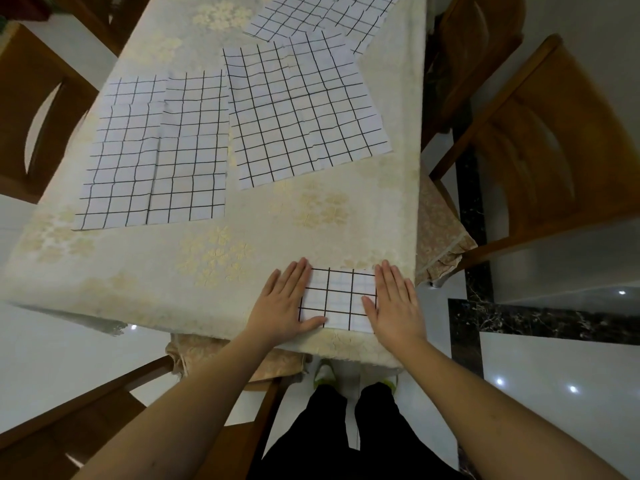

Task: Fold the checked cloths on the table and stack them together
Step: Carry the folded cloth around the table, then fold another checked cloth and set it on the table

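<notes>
A small folded checked cloth, white with black grid lines, lies at the table's near right corner. My left hand presses flat on its left edge with straight fingers and the thumb across the cloth's lower part. My right hand lies flat on its right edge. Farther back, three checked cloths lie spread out flat: one at the left, one in the middle and one at the far right, partly cut off by the frame's top.
The table wears a cream floral tablecloth. Wooden chairs stand at the left, the right, the far right and the near left. The table's right edge runs just beside my right hand. My legs stand below the near edge.
</notes>
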